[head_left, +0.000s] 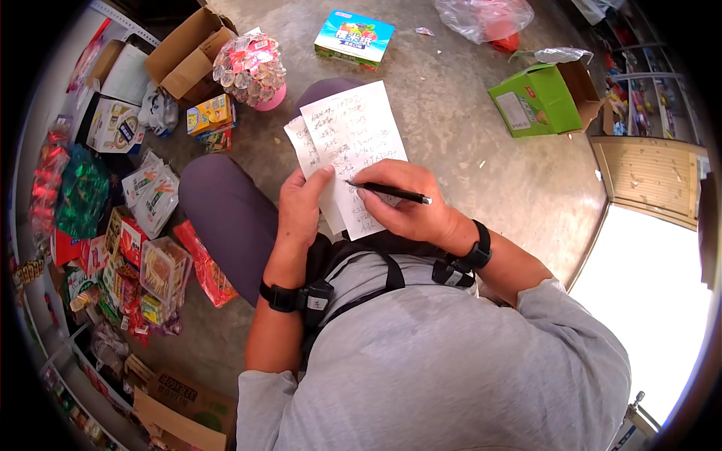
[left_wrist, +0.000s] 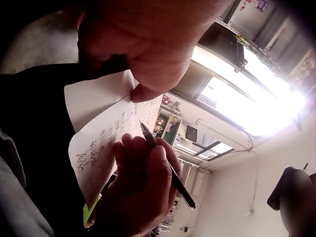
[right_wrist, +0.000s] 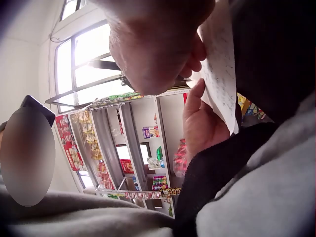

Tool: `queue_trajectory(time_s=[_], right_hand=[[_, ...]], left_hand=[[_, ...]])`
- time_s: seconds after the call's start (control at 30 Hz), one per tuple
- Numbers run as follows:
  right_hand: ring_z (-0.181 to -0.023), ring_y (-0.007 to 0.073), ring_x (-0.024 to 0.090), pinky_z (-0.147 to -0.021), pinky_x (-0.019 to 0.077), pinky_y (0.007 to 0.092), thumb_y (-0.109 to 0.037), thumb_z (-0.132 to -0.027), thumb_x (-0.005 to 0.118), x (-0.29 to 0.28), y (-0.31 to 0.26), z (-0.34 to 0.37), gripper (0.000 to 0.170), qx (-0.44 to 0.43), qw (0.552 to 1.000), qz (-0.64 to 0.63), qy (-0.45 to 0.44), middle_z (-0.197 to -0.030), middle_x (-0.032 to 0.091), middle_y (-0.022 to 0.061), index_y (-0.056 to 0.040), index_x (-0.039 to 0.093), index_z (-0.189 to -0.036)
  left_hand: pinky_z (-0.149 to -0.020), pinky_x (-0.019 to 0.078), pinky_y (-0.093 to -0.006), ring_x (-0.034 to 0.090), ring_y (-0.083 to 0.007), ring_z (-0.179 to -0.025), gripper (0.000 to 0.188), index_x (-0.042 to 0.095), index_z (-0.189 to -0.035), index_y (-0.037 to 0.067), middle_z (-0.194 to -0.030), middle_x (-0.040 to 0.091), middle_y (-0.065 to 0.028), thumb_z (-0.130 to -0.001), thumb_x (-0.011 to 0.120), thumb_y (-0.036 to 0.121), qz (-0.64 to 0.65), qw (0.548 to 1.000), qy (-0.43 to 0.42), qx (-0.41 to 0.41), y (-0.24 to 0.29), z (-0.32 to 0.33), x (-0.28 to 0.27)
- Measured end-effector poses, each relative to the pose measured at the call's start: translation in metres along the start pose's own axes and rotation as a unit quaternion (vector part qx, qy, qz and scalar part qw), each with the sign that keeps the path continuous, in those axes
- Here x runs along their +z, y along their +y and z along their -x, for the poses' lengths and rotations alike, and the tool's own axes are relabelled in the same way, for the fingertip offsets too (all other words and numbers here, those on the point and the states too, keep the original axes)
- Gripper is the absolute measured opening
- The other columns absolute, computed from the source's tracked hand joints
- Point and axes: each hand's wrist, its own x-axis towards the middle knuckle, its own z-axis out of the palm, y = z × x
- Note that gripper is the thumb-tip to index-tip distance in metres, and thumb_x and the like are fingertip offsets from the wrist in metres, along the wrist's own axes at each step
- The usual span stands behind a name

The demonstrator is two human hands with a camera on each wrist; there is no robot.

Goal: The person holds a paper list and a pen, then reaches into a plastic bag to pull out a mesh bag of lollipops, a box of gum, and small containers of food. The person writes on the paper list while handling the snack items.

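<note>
Sheets of white paper [head_left: 368, 139] covered in handwriting lie overlapped above the person's lap. The left hand [head_left: 302, 203] pinches them at the left edge, its thumb on top of the writing. In the right hand [head_left: 410, 197] a black pen [head_left: 395, 192] is gripped, its tip close to the written lines near the middle of the sheet. The left wrist view shows the pen [left_wrist: 168, 165] slanting between the right hand's [left_wrist: 143, 185] thumb and fingers, with the paper [left_wrist: 106, 136] behind. From the right wrist, the left hand [right_wrist: 200, 123] appears at the paper's [right_wrist: 220, 74] edge.
Snack packets, a clear tub of sticks [head_left: 165, 269] and cardboard boxes [head_left: 188, 56] crowd the floor at left. Ahead stand a pink-based decoration [head_left: 250, 69] and a blue box [head_left: 353, 37]. A green carton [head_left: 541, 99] sits at right, near stocked shelves [head_left: 650, 98].
</note>
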Motion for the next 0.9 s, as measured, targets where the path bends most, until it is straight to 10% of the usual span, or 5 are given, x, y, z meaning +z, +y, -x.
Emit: queue_trajectory(time_s=[0.9], right_hand=[[-0.081,0.0236,0.071,-0.071,0.0561,0.0323,-0.006,-0.088,0.070,0.013,0.010,-0.032,0.015,0.068,0.998,-0.003,0.000,-0.094,0.071,0.0111,-0.0043,0.071,-0.103]], left_hand=[[-0.085,0.0535,-0.0276,0.069,-0.0134,-0.094,0.027,0.066,-0.121,-0.001,-0.112,0.072,-0.0075,-0.099,0.063,0.013,-0.009,1.000,-0.025,0.008,-0.001,-0.002,-0.004]])
